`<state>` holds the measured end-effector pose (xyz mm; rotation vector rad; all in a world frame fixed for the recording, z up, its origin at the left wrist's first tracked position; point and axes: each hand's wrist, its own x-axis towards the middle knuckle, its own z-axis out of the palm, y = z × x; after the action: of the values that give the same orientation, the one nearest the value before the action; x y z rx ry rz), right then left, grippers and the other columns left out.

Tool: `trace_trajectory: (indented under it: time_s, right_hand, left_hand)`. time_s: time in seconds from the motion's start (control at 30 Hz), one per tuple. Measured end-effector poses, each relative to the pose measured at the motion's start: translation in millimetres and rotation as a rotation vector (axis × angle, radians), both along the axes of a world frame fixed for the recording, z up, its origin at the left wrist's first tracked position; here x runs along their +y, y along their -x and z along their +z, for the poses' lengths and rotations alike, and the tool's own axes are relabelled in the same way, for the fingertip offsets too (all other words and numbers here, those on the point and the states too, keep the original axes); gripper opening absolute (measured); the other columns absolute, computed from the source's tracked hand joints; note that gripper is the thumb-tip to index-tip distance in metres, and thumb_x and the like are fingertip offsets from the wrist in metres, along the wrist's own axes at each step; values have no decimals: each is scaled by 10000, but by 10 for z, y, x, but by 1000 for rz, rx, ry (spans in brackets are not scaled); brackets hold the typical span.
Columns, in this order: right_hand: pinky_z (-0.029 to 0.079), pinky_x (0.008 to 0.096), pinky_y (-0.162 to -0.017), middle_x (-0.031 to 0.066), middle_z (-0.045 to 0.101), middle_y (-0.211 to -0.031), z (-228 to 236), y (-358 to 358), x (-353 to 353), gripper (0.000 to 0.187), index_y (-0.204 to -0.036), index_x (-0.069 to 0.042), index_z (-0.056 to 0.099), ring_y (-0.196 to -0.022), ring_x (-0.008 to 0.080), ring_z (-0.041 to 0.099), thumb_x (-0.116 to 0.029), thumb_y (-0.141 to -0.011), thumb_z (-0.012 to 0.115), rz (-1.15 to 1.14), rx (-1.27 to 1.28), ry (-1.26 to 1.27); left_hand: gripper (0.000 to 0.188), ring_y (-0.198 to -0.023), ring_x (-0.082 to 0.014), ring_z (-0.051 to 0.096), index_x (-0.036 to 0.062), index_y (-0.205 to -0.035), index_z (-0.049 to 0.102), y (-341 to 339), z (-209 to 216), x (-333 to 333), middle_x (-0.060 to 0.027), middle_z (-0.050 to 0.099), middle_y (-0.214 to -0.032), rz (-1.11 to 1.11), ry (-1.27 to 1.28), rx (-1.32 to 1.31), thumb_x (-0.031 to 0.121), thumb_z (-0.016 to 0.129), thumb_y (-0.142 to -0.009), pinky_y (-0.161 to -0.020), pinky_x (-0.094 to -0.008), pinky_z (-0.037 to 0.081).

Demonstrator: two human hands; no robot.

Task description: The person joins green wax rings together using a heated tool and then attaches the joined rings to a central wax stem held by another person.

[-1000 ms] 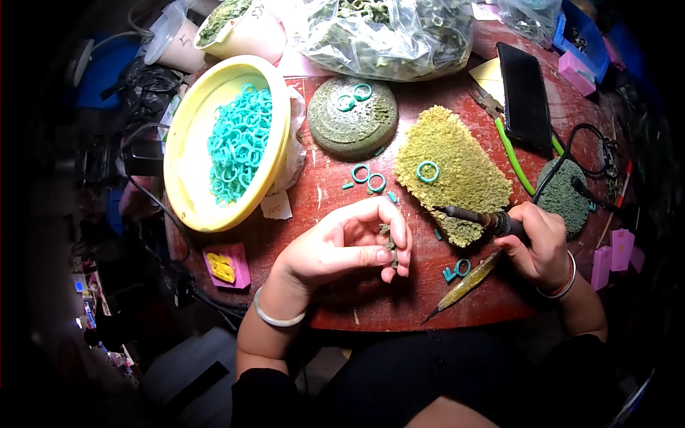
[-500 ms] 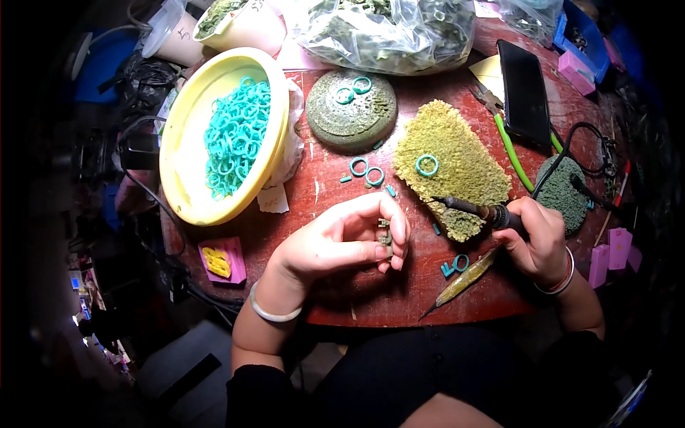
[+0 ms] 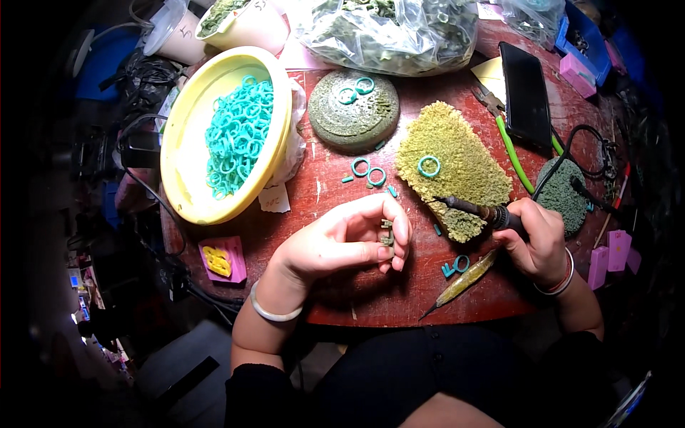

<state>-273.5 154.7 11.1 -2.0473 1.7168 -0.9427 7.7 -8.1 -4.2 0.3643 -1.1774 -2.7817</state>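
My left hand (image 3: pixel 321 241) is closed, pinching a small grey-green notched piece (image 3: pixel 387 240) between thumb and fingers; part of it is hidden. In my right hand (image 3: pixel 539 239) is a soldering iron (image 3: pixel 491 212), its tip resting at or just above the lower part of a rough yellow-green pad (image 3: pixel 457 160). A teal ring (image 3: pixel 428 166) lies on that pad. Below the iron are another teal ring with a small teal bit beside it (image 3: pixel 457 266) and a yellowish pointed hand tool (image 3: pixel 464 280). Two more teal rings (image 3: pixel 367 171) lie beyond my left fingers.
A yellow bowl (image 3: pixel 175 135) full of teal rings stands at left. A round stone-like block (image 3: pixel 353 118) carries two rings. Behind are a clear bag (image 3: pixel 385 43) and white cups (image 3: pixel 246 28). At right are a phone (image 3: pixel 526 93), green-handled pliers (image 3: pixel 508 146), cables and a round green pad (image 3: pixel 561 192).
The view has shifted very slightly. Both hands keep their hold, and the iron and the small piece stay in nearly the same place.
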Motion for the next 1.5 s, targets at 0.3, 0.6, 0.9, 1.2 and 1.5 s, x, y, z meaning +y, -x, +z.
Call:
trace_trajectory:
  time_s: [0.3,0.6,0.9,1.2,1.5]
  right_hand:
    - [475,355,-532,100,600,-755,-6,-5,0,275,-878,-5,608,-609,276,631,-195,-883,807,-8,-5,4]
    - [465,354,-532,106,591,-745,-26,20,10,275,-883,-2,607,-600,280,619,-189,-883,807,-25,-21,10]
    - [458,351,-524,101,582,-729,-25,6,17,285,-875,-10,601,-587,275,609,-201,-882,811,-33,-43,-8]
    - [457,355,-520,100,582,-744,-16,11,11,300,-878,-4,601,-588,273,607,-222,-887,807,-11,-1,18]
    - [456,357,-521,103,584,-751,-24,9,17,303,-884,-3,600,-594,280,608,-226,-890,804,-10,-4,11]
  left_hand:
    - [323,-936,-170,651,-22,-1263,563,-2,-15,-54,-112,626,-1108,-2,-74,70,4,654,-954,-744,-272,517]
    - [460,-925,-199,527,-15,-1363,527,-13,-32,-59,-209,552,-1317,164,-504,209,9,602,-910,-699,-250,476]
    - [502,-894,-209,521,-45,-1369,527,-41,-54,-99,-233,518,-1322,170,-666,261,6,548,-870,-665,-259,473]
    - [551,-808,-204,524,-123,-1383,512,-46,-30,-89,-227,601,-1170,175,-645,206,26,547,-854,-630,-267,469]
    - [540,-768,-191,519,-147,-1365,519,-41,-43,-90,-217,597,-1016,134,-672,244,38,531,-858,-608,-254,463]
